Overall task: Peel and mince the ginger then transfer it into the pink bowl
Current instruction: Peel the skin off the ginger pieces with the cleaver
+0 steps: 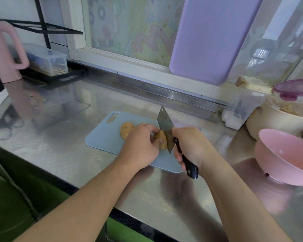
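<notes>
Pink bowl [285,159]: nothing visible inside. Left hand [140,145]: fingers curled, pinching ginger [162,141] (on board [101,137]). Right hand [191,145]: wrapped around cleaver [165,124] handle, blade against ginger.

Daylight comes in through the window [129,28] at the far side, soft and a bit dim. The shiny metal counter [63,109] shows pale glare and blurry reflections. Soft shadows lie under the arms near the front edge. The whole picture is a little fuzzy. Straight lines bend near the left and right edges, and the near left corner is dark.
</notes>
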`<state>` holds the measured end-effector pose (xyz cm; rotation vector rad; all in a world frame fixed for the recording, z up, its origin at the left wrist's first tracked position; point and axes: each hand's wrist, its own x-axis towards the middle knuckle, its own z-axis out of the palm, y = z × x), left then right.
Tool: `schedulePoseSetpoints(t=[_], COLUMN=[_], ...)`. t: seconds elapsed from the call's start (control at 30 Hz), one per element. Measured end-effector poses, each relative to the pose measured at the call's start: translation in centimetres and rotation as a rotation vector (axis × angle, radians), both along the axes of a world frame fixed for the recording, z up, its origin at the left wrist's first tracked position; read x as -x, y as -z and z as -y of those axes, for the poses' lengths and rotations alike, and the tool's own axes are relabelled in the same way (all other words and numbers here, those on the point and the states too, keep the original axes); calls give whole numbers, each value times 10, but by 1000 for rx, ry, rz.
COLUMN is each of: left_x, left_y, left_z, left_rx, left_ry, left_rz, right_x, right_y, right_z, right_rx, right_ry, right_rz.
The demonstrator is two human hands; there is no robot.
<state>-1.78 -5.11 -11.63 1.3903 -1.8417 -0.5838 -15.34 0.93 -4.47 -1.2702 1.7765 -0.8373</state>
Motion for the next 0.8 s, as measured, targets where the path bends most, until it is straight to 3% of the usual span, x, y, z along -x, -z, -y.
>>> schedulePoseSetpoints(t=[0.3,0.8], left_x=[-2,-1], left_y=[2,-1], left_z=[3,1], left_rx=[-44,-28], left_ry=[2,-2], left_rz=[-41,-25], right_x=[8,-4], right_y=[-9,-9], right_z=[-8,-11], right_rx=[77,61], right_ry=[18,6], right_rz=[79,-7])
